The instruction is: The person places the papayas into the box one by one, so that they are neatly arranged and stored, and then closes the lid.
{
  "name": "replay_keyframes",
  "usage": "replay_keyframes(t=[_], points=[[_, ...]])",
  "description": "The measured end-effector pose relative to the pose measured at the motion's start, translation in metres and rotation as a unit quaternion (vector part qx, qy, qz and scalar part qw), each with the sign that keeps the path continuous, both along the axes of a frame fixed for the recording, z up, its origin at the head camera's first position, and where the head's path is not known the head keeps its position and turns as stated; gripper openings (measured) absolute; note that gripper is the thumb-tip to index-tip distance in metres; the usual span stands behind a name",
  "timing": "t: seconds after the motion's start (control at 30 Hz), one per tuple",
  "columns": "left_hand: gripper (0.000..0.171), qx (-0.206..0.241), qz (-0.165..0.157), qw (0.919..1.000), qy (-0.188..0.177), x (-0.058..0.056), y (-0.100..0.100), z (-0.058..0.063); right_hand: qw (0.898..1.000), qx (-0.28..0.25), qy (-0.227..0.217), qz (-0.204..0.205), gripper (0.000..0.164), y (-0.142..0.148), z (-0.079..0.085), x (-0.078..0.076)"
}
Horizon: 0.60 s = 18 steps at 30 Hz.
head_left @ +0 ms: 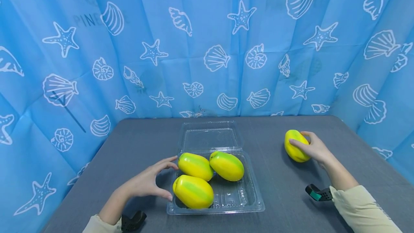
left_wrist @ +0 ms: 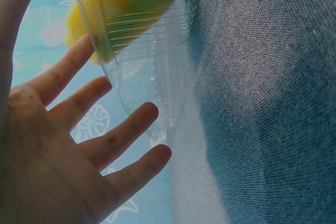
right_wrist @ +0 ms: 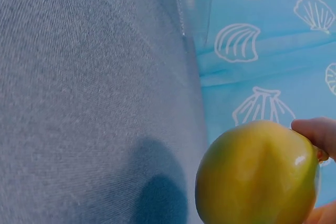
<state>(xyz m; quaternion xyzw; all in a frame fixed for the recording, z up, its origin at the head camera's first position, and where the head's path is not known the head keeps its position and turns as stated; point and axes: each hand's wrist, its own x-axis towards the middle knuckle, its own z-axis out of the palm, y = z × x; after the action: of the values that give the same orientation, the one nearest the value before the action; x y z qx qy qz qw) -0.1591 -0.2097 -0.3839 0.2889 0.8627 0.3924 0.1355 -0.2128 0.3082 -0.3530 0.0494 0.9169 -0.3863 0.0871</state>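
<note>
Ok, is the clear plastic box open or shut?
Open: the box's lid lies back behind the box, leaving three yellow-green fruits inside uncovered.

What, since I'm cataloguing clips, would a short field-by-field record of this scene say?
Left hand: fingers spread, at the left side of the clear container; left hand
Right hand: right hand grips a yellow-green fruit at the right
Container: lid open, folded back away from the person
Contents: three similar fruits, two at the left, one at back right
Surface: grey table
Backdrop: blue curtain with white shells and starfish
</note>
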Motion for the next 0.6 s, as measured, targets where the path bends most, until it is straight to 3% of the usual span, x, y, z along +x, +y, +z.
replay_keyframes(t=[0.6], points=[[0.061, 0.0, 0.0, 1.0, -0.005, 0.0, 0.0, 0.002, 0.998, -0.011, 0.044, 0.039, 0.087, -0.02, 0.015, 0.01]])
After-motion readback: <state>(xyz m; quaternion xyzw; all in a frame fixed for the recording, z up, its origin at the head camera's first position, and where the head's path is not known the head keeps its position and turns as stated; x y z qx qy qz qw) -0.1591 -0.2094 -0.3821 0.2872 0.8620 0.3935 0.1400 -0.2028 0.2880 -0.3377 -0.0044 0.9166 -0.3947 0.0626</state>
